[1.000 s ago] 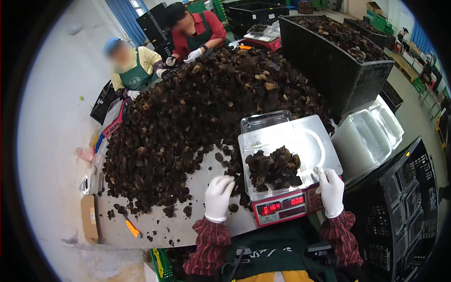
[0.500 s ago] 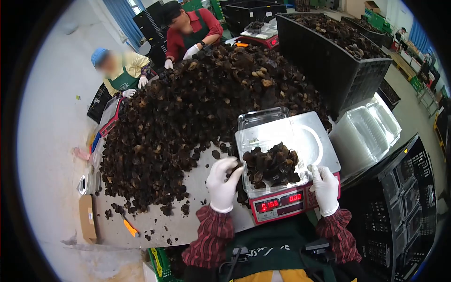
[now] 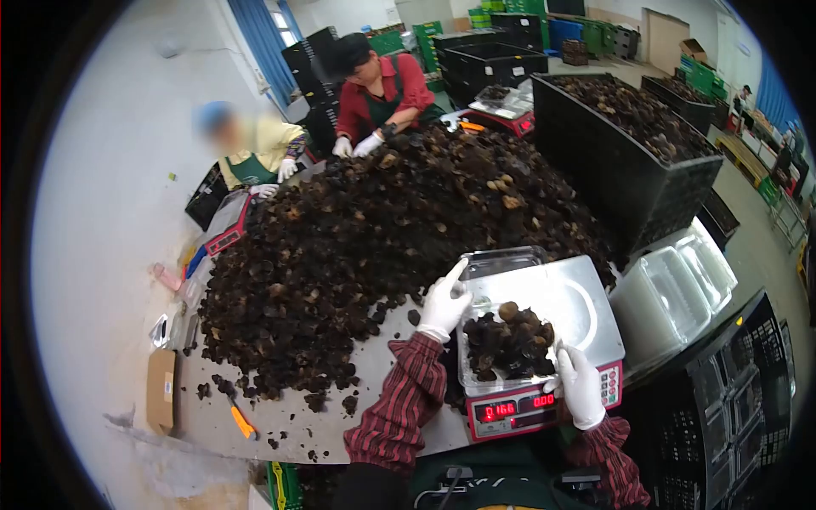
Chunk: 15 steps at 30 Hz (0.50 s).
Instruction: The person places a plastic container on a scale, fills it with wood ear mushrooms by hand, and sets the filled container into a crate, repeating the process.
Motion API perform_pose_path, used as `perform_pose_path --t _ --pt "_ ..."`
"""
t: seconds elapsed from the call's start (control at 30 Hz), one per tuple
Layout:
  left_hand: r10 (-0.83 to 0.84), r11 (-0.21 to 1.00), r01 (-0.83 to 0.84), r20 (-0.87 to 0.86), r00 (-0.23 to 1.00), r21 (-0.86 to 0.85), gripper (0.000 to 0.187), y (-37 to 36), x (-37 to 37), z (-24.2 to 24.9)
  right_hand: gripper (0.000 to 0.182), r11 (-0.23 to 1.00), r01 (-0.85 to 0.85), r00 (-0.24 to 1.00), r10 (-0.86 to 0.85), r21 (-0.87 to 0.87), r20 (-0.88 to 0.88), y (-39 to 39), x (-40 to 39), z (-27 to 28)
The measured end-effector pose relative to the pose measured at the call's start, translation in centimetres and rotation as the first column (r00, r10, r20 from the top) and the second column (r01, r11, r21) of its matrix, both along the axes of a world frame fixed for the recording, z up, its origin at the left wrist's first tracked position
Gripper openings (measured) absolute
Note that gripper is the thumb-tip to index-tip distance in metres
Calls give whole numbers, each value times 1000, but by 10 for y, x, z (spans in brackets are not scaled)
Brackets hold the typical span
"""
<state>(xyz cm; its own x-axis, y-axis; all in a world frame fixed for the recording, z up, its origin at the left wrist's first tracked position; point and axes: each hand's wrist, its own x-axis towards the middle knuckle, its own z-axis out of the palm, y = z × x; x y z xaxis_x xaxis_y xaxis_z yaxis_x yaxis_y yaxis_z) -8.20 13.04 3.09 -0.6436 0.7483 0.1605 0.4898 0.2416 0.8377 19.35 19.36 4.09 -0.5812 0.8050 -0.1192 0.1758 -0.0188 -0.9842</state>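
A clear plastic box (image 3: 466, 378) holding dark wood ear mushrooms (image 3: 510, 340) rests on the metal plate of a red scale (image 3: 544, 410), whose display reads 0.166. My left hand (image 3: 445, 304), in a white glove, is at the box's far left side with its index finger stretched toward the clear lid (image 3: 503, 260); nothing shows in its grasp. At the front right corner, my gloved right hand (image 3: 581, 389) pinches the rim of the box. A large heap of wood ear mushrooms (image 3: 357, 246) lies beyond and left of the scale.
Stacked clear boxes (image 3: 667, 289) stand right of the scale, beside a black crate (image 3: 722, 374). A big black bin (image 3: 620, 170) holds more mushrooms. An orange-handled knife (image 3: 243, 422) lies on the table (image 3: 204, 408). Two co-workers (image 3: 387, 93) work across the heap.
My left hand has moved away from me, from the box's near left side to its far left corner, its index finger straightening. My right hand stays at the corner. The whole view has shifted.
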Motion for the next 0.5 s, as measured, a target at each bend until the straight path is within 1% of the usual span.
perform_pose_path --t 0.03,0.07,0.1,0.13,0.17,0.2,0.23,0.27,0.3,0.33,0.37,0.4,0.43,0.47,0.5 --pt "-59 974 -3 268 962 225 60 -1 -5 -10 41 990 13 1000 -11 -137 13 0 -2 7" --pt "-75 920 -77 365 928 385 58 -3 2 -3 41 987 -4 1000 0 -161 -27 2 0 9" --pt "-112 839 -162 456 883 520 55 -12 15 9 54 990 -60 998 57 -130 -27 7 5 -1" --pt "-110 818 -125 365 924 562 40 -27 28 20 61 974 -69 987 35 -218 -156 7 4 -1" --pt "-38 887 -60 202 979 458 33 -50 28 4 69 949 -91 961 5 -301 -276 7 4 -2" --pt "-116 841 188 -170 979 508 32 -65 31 6 80 907 -119 942 -26 -405 -335 13 3 -16" --pt "-118 881 258 -344 931 396 29 -83 43 16 80 881 -193 912 -1 -431 -410 13 3 -5" --pt "-45 948 160 -379 924 277 30 -97 59 14 72 886 -154 913 -42 -438 -405 9 2 4" --pt "-31 973 105 -339 940 203 32 -106 73 11 64 888 -110 914 -86 -447 -396 4 2 8" --pt "-60 985 67 -47 997 157 33 -113 87 8 64 885 -112 916 -84 -451 -391 5 4 6" --pt "-70 993 45 251 965 106 34 -116 96 4 54 933 -145 953 43 -328 -300 9 10 2" --pt "-70 993 45 253 965 106 34 -116 99 -1 45 960 -193 970 155 -201 -190 12 13 0" --pt "-103 981 1 515 851 195 36 -116 101 -6 45 961 -190 971 152 -202 -187 11 12 -3" --pt "-158 962 -64 730 665 266 38 -116 103 -6 40 956 -185 964 131 -229 -232 11 12 -6" --pt "-167 961 -56 731 661 270 38 -115 104 -5 37 951 -179 955 106 -253 -277 12 12 -9"
